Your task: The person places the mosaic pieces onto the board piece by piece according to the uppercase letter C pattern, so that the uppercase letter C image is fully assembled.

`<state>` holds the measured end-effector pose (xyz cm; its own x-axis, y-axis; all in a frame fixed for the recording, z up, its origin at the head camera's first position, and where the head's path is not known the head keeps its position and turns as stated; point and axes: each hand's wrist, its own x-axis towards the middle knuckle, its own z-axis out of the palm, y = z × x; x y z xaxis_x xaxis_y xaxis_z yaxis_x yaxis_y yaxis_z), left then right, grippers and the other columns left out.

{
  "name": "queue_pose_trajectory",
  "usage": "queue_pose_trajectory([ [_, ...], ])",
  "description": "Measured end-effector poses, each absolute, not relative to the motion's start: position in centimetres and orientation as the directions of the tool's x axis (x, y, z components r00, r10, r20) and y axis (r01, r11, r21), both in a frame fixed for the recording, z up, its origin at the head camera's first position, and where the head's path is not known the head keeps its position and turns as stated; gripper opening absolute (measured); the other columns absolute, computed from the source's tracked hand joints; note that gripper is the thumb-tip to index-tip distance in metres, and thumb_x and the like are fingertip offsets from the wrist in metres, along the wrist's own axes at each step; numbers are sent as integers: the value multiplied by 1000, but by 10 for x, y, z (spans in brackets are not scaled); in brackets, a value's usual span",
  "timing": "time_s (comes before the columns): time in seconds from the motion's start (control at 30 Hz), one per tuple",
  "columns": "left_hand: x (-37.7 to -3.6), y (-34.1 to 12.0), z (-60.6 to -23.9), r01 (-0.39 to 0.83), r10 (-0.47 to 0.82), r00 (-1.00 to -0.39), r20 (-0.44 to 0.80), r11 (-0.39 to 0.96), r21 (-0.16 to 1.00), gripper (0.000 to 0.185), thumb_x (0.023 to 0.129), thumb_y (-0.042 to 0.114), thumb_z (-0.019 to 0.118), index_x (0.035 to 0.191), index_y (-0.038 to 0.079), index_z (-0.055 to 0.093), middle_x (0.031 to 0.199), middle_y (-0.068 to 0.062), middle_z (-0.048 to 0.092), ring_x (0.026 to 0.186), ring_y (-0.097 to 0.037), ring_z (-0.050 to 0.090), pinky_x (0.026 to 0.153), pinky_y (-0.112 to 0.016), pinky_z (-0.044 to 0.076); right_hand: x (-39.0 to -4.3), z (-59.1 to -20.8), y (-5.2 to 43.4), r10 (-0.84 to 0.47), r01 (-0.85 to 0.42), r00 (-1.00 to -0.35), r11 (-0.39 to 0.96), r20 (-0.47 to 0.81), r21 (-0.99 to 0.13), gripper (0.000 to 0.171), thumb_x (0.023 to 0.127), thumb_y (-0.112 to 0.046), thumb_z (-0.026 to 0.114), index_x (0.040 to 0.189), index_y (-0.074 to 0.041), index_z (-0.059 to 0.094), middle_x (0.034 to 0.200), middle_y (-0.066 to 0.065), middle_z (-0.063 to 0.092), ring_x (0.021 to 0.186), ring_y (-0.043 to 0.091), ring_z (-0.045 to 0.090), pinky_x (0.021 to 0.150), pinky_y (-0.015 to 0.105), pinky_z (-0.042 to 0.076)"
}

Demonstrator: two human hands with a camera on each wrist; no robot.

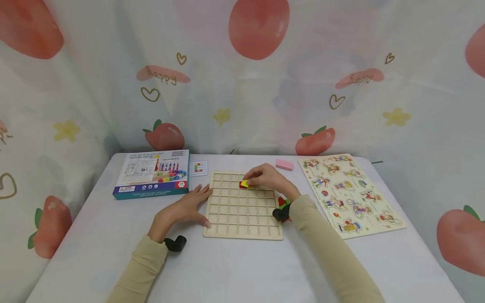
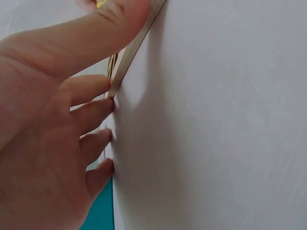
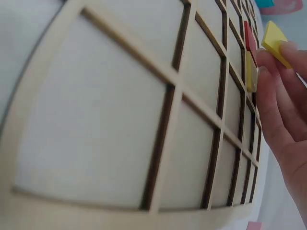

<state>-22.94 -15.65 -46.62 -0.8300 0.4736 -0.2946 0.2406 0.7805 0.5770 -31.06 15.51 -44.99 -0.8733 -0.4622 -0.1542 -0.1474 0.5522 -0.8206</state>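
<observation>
Head view, nearest first: left hand (image 1: pixel 185 207) lies flat on the white table (image 1: pixel 94 235), fingers straight, fingertips pressed against the left edge of the pale wooden grid board (image 1: pixel 242 225), gripping nothing. Right hand (image 1: pixel 267 179) sits over the board's far rows, fingers curled and pinching a small yellow flat piece (image 1: pixel 244 183). A red piece (image 1: pixel 241 185) shows just under it. The right wrist view shows another yellow piece (image 3: pixel 250 72) lying in a cell beside the fingers. Red and green pieces (image 1: pixel 281 202) peek out behind the right wrist, half hidden. Further right is a cartoon-figure wooden puzzle board (image 1: pixel 350 195). Far side: pink block (image 1: pixel 284 165), small gridded card (image 1: pixel 198 168), blue toy box (image 1: pixel 153 173).
</observation>
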Motion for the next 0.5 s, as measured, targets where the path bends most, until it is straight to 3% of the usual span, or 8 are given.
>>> queue_pose_trajectory([
  [0.27,-229,-156,-466,236,478,-826,-299,776,585,109,76,39,90,164,19,29,174,-5,13,161,-36,0,127,-63,9,-317,-451,138,-483,-192,-866,563,-132,-804,16,95,-12,74,109,-9,81,106,6,79,91,15,70,90,31,56],
  [0.5,-228,-158,-468,230,472,-831,-293,772,592,107,76,42,89,163,21,31,174,-5,14,161,-37,0,126,-66,8,-321,-454,124,-509,-219,-851,564,-127,-796,14,95,-11,74,105,-7,81,93,6,79,78,14,71,76,29,59],
])
